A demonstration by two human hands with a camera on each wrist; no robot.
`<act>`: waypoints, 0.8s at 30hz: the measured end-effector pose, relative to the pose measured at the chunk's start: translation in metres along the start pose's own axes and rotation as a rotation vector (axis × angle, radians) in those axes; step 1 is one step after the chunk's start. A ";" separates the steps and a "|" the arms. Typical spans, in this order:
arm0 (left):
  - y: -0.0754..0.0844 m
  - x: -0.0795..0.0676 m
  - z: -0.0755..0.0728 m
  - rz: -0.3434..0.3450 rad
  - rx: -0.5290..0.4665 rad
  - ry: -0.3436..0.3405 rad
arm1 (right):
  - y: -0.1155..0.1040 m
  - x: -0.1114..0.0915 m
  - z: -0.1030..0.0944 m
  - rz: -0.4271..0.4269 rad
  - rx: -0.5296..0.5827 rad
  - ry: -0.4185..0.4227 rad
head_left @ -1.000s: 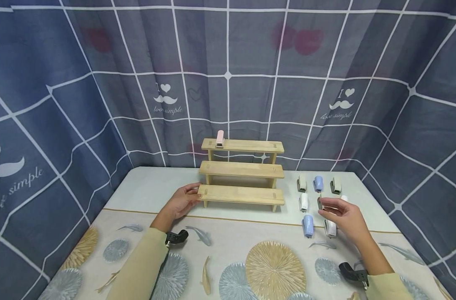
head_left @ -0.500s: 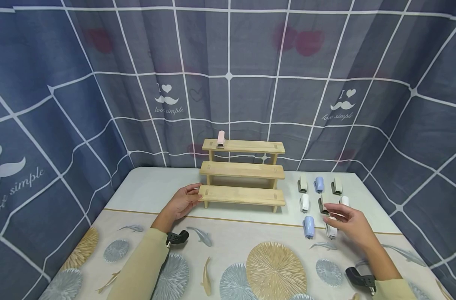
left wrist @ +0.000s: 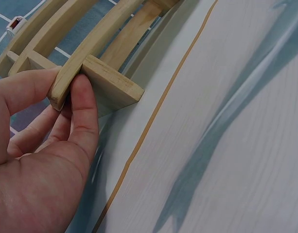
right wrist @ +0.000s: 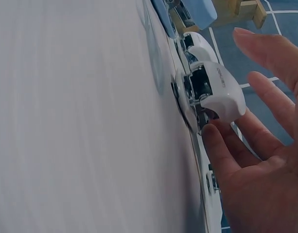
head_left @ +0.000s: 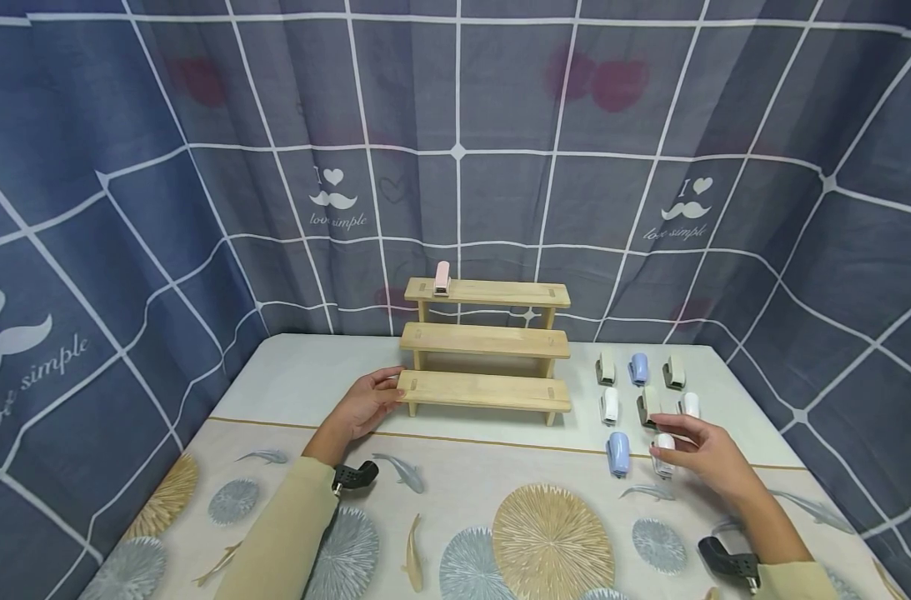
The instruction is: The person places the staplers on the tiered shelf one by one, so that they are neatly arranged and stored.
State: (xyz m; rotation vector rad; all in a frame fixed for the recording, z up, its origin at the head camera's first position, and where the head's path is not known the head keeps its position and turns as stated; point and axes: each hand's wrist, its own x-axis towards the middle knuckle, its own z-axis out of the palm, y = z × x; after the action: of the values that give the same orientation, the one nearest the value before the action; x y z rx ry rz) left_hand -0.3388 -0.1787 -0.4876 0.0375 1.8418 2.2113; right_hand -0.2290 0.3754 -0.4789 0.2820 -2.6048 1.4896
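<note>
My left hand (head_left: pixel 365 406) pinches the left end of the lowest board of a three-tier wooden shelf (head_left: pixel 481 389). In the left wrist view, thumb and fingers (left wrist: pixel 83 111) lie on either side of that board end. My right hand (head_left: pixel 706 454) is at a white mini stapler (head_left: pixel 663 454), the front right one of the group. Its fingers are spread about this stapler (right wrist: pixel 224 94) with gaps visible; one fingertip is at its lower side, and contact is unclear. A pink stapler (head_left: pixel 442 279) stands on the top board, towards its left end.
Around the right hand stand several more staplers: blue ones (head_left: pixel 618 454) (head_left: pixel 638 368), white ones (head_left: pixel 609 406) (head_left: pixel 689 405) and cream ones (head_left: pixel 648 406) (head_left: pixel 606 367) (head_left: pixel 674 372). A patterned cloth (head_left: pixel 335 533) covers the table's front; a checked curtain (head_left: pixel 500 200) encloses the back and sides.
My right hand has left the middle cream stapler, which stands on the table, and moved nearer and rightwards to the front white stapler. The left hand stays on the shelf.
</note>
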 end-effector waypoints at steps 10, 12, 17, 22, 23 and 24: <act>0.001 -0.001 0.001 -0.005 -0.011 0.004 | 0.005 -0.002 -0.006 0.056 0.014 -0.077; 0.000 -0.001 0.001 -0.004 -0.010 0.003 | 0.006 -0.003 -0.008 0.073 0.014 -0.089; 0.000 -0.001 0.001 -0.006 -0.012 0.005 | 0.008 -0.005 -0.012 0.076 0.012 -0.121; 0.000 -0.001 0.001 -0.005 -0.009 0.010 | 0.010 -0.007 -0.014 0.063 0.007 -0.145; 0.000 -0.001 0.001 -0.004 -0.010 0.011 | 0.010 -0.007 -0.014 0.056 0.006 -0.150; 0.000 -0.001 0.001 -0.004 -0.010 0.013 | 0.009 -0.007 -0.015 0.054 0.010 -0.152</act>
State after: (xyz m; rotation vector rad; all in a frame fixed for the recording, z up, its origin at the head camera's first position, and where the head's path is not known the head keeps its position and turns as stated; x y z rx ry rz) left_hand -0.3381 -0.1781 -0.4876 0.0175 1.8357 2.2238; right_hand -0.2242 0.3933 -0.4809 0.3423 -2.7434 1.5573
